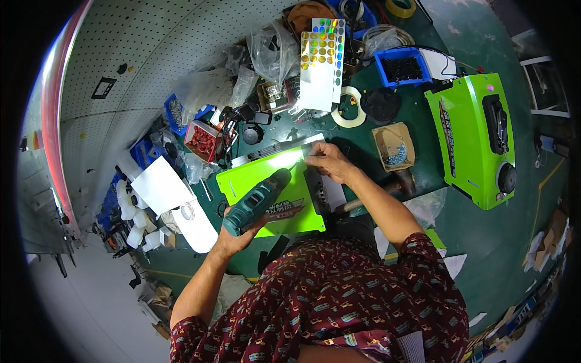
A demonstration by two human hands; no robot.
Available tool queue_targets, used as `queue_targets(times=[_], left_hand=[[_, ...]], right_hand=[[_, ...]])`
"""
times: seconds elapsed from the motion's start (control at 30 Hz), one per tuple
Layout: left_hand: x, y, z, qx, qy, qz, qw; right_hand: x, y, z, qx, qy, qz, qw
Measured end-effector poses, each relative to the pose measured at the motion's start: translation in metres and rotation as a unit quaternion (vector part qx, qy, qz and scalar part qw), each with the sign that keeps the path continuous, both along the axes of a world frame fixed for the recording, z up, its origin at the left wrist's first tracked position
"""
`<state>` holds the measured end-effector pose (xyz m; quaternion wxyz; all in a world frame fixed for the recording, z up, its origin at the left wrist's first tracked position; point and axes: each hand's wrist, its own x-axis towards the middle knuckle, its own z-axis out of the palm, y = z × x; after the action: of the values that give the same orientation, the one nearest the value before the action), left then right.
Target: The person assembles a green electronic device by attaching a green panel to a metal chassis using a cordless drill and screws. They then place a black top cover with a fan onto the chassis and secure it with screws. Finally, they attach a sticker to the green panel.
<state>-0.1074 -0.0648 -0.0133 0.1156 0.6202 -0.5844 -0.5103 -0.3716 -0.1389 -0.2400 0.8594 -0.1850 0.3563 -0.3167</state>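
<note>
A bright green metal cover [237, 181] with a printed label lies on the bench in front of me. My left hand [241, 237] is wrapped round the grip of a teal cordless drill [257, 204]. The drill lies over the cover, its lit nose pointing to the far right corner. At that corner my right hand [330, 162] has its fingers closed together near the drill's tip. Whatever those fingers hold is too small to make out. Beyond the cover's far edge lies a slotted metal strip [257, 154].
To the right stands another green machine housing [466, 139] with a handle and black knob. A cardboard box [379, 140] of small screws and a hammer [399, 183] lie between. Farther back are a tape roll [340, 121], sticker sheets [313, 81] and a bin of red parts [201, 142].
</note>
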Motion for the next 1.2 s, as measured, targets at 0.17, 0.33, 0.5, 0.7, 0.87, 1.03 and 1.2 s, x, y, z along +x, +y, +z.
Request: queue_targets(times=[0.17, 0.33, 0.5, 0.7, 0.87, 1.03, 1.2], left_hand=[[-0.001, -0.005, -0.003, -0.012, -0.011, -0.015, 1.000], [-0.008, -0.023, 0.011, 0.009, -0.059, -0.069, 0.996], [-0.017, -0.051, 0.032, -0.029, -0.116, -0.153, 0.981], [-0.031, -0.094, 0.046, -0.036, -0.208, -0.263, 0.942], [-0.074, -0.136, 0.071, 0.047, -0.267, -0.289, 0.918], [-0.081, -0.147, 0.067, 0.055, -0.286, -0.320, 0.902], [-0.074, -0.146, 0.055, 0.062, -0.247, -0.305, 0.918]], right_hand=[[0.002, 0.003, -0.003, 0.014, -0.012, -0.013, 1.000], [0.002, 0.003, -0.002, 0.014, -0.015, -0.009, 1.000], [0.001, 0.003, 0.002, 0.024, -0.034, -0.019, 0.999], [0.000, 0.001, 0.000, 0.022, -0.027, -0.017, 0.999], [0.003, 0.002, -0.007, -0.008, -0.010, -0.018, 1.000], [0.006, 0.003, -0.013, 0.007, -0.011, -0.026, 1.000], [0.008, 0.001, -0.014, -0.013, 0.011, -0.020, 1.000]])
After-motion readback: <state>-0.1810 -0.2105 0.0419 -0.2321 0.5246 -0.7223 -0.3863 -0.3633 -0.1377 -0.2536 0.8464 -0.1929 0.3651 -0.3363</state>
